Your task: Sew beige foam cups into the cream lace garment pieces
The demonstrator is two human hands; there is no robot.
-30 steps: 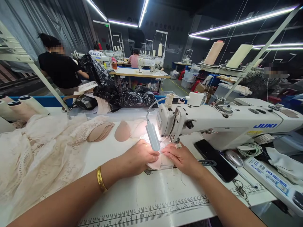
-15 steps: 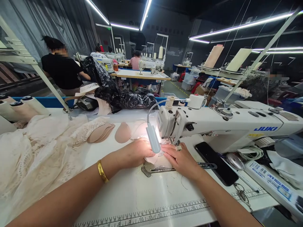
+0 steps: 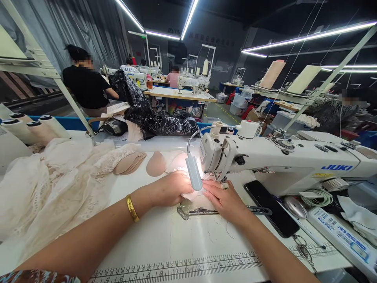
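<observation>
Under the head of a white sewing machine (image 3: pixel 294 157) lies a pale pink fabric piece (image 3: pixel 190 195). My left hand (image 3: pixel 172 188), with a gold bangle at the wrist, is closed on its left edge; the fingertips are partly behind a small grey lamp (image 3: pixel 193 173). My right hand (image 3: pixel 228 200) rests on the fabric beside the needle area, fingers stretched out and pressing it down. The needle itself is hidden. Left of the machine are a stack of beige oval pads (image 3: pixel 129 163), a single beige pad (image 3: pixel 156 164) and heaped cream lace fabric (image 3: pixel 61 173).
A black phone (image 3: pixel 271 208), scissors-like dark tool (image 3: pixel 260 210), mouse (image 3: pixel 295 207) and white-blue box (image 3: pixel 341 236) lie at right. A ruler strip (image 3: pixel 176 270) runs along the front edge. Thread cones (image 3: pixel 53 125) and a black plastic bag (image 3: pixel 176 124) stand behind. Several people sit at machines beyond.
The camera view has shifted slightly, moving everything a little to the right. The fabric has slid forward, baring more of the metal plate in front of it. Both hands keep nearly the same pose.
</observation>
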